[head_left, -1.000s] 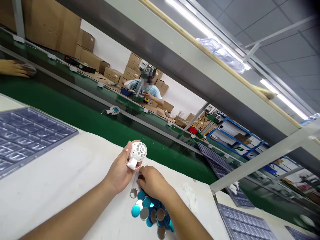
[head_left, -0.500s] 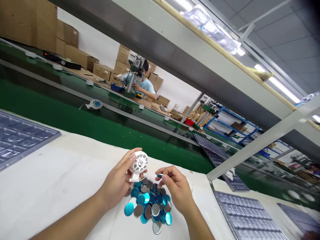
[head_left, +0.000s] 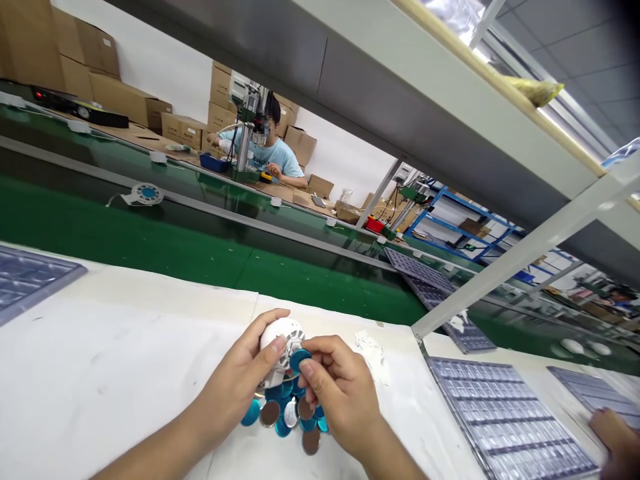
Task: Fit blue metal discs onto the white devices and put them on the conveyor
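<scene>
The left hand (head_left: 237,373) cups the light, rigid-looking fan (head_left: 283,337); the right (head_left: 340,390) pinches a probably slippery disc (head_left: 299,360) edgewise.

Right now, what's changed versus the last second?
Right hand went from the disc pile with a blue disc, then moved left to bring it up to the white round part's vented face. Unchanged: left hand holds that part above the pile.
</scene>
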`<state>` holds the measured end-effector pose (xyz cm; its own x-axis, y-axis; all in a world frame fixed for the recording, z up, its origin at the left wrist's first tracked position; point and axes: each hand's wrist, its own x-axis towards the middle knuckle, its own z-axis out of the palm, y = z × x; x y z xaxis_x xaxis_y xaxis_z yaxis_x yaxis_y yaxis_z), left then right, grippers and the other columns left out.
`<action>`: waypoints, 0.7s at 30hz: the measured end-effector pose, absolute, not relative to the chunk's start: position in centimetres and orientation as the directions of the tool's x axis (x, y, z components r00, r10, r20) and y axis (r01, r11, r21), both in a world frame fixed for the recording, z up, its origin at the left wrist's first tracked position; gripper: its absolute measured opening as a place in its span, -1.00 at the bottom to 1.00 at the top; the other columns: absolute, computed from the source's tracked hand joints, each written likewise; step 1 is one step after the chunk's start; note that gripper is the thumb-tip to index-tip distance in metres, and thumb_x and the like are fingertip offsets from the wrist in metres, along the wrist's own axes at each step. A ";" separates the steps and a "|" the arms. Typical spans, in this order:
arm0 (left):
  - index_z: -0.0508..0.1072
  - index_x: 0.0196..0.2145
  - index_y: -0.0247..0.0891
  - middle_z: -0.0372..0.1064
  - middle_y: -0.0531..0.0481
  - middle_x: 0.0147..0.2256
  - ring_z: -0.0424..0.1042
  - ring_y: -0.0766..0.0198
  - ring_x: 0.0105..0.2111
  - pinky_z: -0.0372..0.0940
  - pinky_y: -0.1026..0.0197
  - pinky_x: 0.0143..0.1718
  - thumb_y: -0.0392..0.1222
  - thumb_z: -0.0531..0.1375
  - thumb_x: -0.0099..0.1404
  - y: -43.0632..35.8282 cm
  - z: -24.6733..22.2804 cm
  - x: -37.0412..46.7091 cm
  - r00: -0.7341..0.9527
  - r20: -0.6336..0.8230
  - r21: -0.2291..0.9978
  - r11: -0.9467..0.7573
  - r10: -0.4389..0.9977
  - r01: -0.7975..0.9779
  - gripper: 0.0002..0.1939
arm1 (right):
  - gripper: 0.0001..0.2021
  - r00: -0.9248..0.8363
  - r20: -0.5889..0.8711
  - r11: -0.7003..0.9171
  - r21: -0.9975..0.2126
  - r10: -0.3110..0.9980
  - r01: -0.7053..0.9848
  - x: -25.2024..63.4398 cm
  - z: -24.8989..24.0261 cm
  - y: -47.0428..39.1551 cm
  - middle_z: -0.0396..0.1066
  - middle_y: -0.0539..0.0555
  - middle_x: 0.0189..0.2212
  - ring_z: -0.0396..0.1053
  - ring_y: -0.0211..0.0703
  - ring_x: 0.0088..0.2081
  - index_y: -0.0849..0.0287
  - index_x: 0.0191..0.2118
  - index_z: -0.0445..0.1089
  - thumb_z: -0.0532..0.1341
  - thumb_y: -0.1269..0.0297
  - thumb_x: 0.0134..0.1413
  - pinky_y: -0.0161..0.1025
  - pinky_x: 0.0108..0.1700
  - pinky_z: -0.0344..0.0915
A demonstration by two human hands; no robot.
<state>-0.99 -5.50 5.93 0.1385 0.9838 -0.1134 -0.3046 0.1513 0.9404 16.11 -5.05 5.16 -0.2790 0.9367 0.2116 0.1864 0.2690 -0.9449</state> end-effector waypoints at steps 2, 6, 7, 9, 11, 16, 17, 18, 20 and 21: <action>0.22 0.15 -0.09 0.51 0.01 -0.37 0.50 0.15 -0.44 0.38 0.18 -0.43 0.13 0.16 0.32 -5.7 6.2 -0.8 0.158 -0.108 0.942 0.152 0.981 -0.300 -0.48 | -0.90 -0.259 0.175 0.224 -0.959 0.950 0.175 15.9 5.0 -5.0 0.45 -0.05 -0.50 0.34 -0.35 -0.59 0.09 -0.14 0.39 0.20 0.33 0.22 -0.43 -0.54 0.29; 0.22 0.15 -0.11 0.51 0.03 -0.42 0.49 0.18 -0.48 0.34 0.23 -0.49 0.13 0.16 0.32 -5.8 6.4 -0.8 0.180 -0.101 0.947 0.150 0.978 -0.285 -0.48 | -0.93 -0.234 0.113 0.154 -0.975 0.966 0.163 15.7 4.9 -4.7 0.44 -0.07 -0.52 0.32 -0.35 -0.62 0.11 -0.19 0.34 0.21 0.32 0.20 -0.45 -0.59 0.26; 0.22 0.15 -0.11 0.52 0.03 -0.40 0.50 0.18 -0.46 0.36 0.22 -0.46 0.13 0.15 0.32 -5.7 6.4 -0.8 0.185 -0.099 0.947 0.150 0.978 -0.283 -0.48 | -0.93 -0.227 0.099 0.138 -0.977 0.969 0.163 15.6 5.0 -4.7 0.43 -0.07 -0.53 0.32 -0.35 -0.62 0.12 -0.20 0.33 0.21 0.30 0.20 -0.44 -0.60 0.26; 0.18 0.15 -0.11 0.52 0.02 -0.38 0.52 0.15 -0.42 0.39 0.18 -0.38 0.14 0.13 0.34 -5.7 6.3 -0.9 0.201 -0.091 0.951 0.145 0.975 -0.275 -0.48 | -0.91 -0.214 0.069 0.105 -0.981 0.974 0.164 15.6 5.0 -4.7 0.42 -0.08 -0.53 0.30 -0.34 -0.63 0.12 -0.21 0.31 0.22 0.28 0.20 -0.44 -0.62 0.25; 0.15 0.16 -0.12 0.52 0.01 -0.35 0.54 0.13 -0.37 0.40 0.13 -0.29 0.15 0.09 0.36 -5.7 6.3 -1.1 0.223 -0.070 0.959 0.127 0.972 -0.255 -0.48 | -0.89 -0.208 0.043 0.078 -0.983 0.977 0.165 15.5 5.1 -4.7 0.41 -0.08 -0.54 0.29 -0.34 -0.64 0.12 -0.20 0.29 0.22 0.26 0.20 -0.44 -0.63 0.24; -0.05 0.27 -0.08 0.51 0.00 -0.37 0.51 0.11 -0.47 0.33 0.16 -0.49 0.16 0.16 0.31 -5.7 5.8 -1.5 0.362 -0.101 0.976 0.162 0.927 -0.143 -0.28 | -0.77 -0.239 -0.034 0.005 -0.987 0.970 0.161 15.8 5.5 -4.2 0.27 -0.21 -0.64 0.14 -0.38 -0.70 0.07 -0.16 0.20 0.27 0.19 0.17 -0.46 -0.66 0.11; -0.07 0.28 -0.07 0.48 0.03 -0.40 0.49 0.14 -0.50 0.30 0.18 -0.52 0.15 0.18 0.29 -5.7 5.7 -1.6 0.376 -0.109 0.977 0.170 0.920 -0.132 -0.25 | -0.72 -0.240 -0.037 -0.002 -0.989 0.970 0.145 15.9 5.6 -4.0 0.22 -0.23 -0.66 0.12 -0.39 -0.69 0.07 -0.17 0.20 0.30 0.16 0.13 -0.47 -0.64 0.08; -0.07 0.27 -0.06 0.45 0.07 -0.42 0.46 0.16 -0.51 0.28 0.20 -0.53 0.14 0.20 0.28 -5.7 5.6 -1.7 0.383 -0.116 0.975 0.179 0.917 -0.135 -0.25 | -0.67 -0.232 -0.023 0.006 -0.992 0.973 0.125 16.0 5.7 -3.9 0.20 -0.22 -0.64 0.14 -0.38 -0.65 0.08 -0.18 0.20 0.35 0.13 0.07 -0.46 -0.61 0.10; 0.00 0.24 -0.07 0.41 0.08 -0.42 0.43 0.19 -0.49 0.26 0.21 -0.51 0.14 0.20 0.27 -5.8 5.4 -1.8 0.395 -0.112 0.966 0.193 0.912 -0.173 -0.29 | -0.57 -0.223 0.028 0.045 -0.996 0.974 0.073 15.9 5.8 -3.7 0.28 -0.13 -0.50 0.27 -0.33 -0.51 0.10 -0.16 0.25 0.42 0.07 -0.04 -0.42 -0.48 0.21; 0.03 0.23 -0.08 0.42 0.06 -0.40 0.42 0.20 -0.48 0.25 0.22 -0.50 0.14 0.21 0.26 -5.9 5.4 -1.8 0.410 -0.098 0.961 0.193 0.907 -0.198 -0.31 | -0.52 -0.252 0.033 0.045 -0.998 0.967 0.042 15.8 5.9 -3.8 0.33 -0.06 -0.40 0.33 -0.29 -0.44 0.11 -0.10 0.27 0.42 0.03 -0.07 -0.39 -0.43 0.26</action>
<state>-1.80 -5.89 5.44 0.4095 0.9070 -0.0977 -0.1982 0.1930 0.9610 15.83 -3.78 5.87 -0.2520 0.9671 0.0332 0.0425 0.0454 -0.9981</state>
